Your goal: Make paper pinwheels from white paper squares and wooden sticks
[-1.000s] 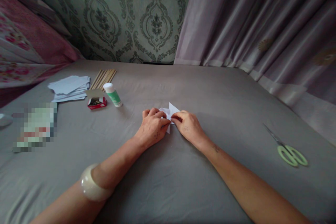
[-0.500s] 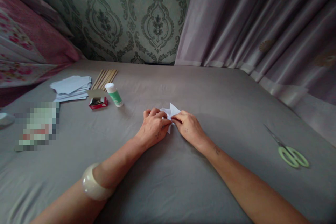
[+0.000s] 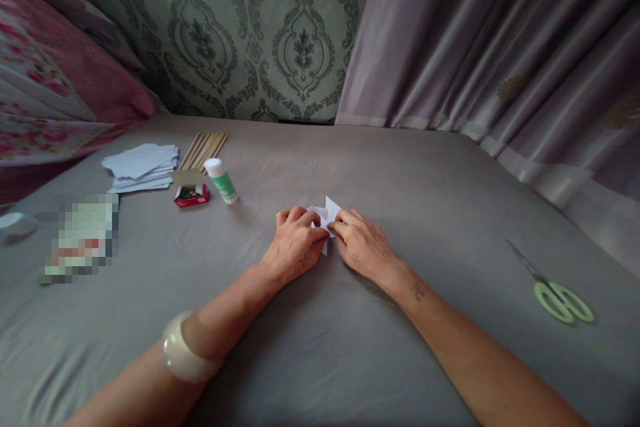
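Between my two hands, in the middle of the grey sheet, is a small folded piece of white paper (image 3: 332, 207) with pointed corners sticking out at the top and bottom. My left hand (image 3: 299, 235) is closed on its left side, fingers curled and thumb pressing near the centre. From the right, my right hand (image 3: 361, 239) pinches the paper, its thumb and fingertips close to the left thumb. Both hands rest low on the sheet, and they cover much of the paper, so its full shape is hidden.
A glue stick (image 3: 221, 181) stands left of my hands, beside an open red box (image 3: 191, 195) of small items. Behind lie several wooden sticks (image 3: 203, 151) and a stack of white paper (image 3: 141, 167). Green-handled scissors (image 3: 563, 302) lie at right; a blurred packet (image 3: 83, 237) is far left.
The view has shifted slightly, so everything sits a little further right. The right hand's fingers have settled a little over the paper; both hands keep hold of it.
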A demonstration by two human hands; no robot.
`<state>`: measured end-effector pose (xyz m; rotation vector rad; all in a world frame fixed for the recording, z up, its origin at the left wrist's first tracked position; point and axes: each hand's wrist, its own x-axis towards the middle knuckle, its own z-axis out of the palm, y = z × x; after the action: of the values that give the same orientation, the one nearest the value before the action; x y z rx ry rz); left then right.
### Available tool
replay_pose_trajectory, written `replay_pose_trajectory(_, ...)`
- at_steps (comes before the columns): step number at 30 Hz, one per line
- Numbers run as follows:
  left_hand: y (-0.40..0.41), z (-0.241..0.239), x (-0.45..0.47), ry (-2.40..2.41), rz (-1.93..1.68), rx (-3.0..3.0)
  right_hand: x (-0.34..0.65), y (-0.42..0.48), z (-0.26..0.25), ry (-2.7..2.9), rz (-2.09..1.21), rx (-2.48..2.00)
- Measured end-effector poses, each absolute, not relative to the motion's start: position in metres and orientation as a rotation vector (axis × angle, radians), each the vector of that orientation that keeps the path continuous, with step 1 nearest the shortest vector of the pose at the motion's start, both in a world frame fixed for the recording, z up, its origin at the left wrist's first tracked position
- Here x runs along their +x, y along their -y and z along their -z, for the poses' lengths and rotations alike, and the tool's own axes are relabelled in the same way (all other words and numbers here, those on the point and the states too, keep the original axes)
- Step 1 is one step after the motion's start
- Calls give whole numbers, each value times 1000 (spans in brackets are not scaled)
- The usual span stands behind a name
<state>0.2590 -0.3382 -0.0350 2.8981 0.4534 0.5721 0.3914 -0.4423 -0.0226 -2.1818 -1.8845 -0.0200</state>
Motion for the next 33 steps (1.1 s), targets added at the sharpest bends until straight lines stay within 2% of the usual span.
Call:
replay_pose_trajectory(9,339,32,258,-485,-568,2873,391,443,24,1871,42,-2150)
replay_pose_trajectory(13,338,34,258,-465,-586,2894,397,440,31,1667,-47,-2065)
replay_pose_trajectory(17,338,35,258,-459,-590,2912,401,438,38,1491,14,-2028)
replay_pose_trajectory(27,338,33,259,-461,-603,2886,393,440,33,1739,107,-2151)
replay_pose_trajectory(33,339,26,260,-663,-574,2810,384,439,24,1952,245,-2210)
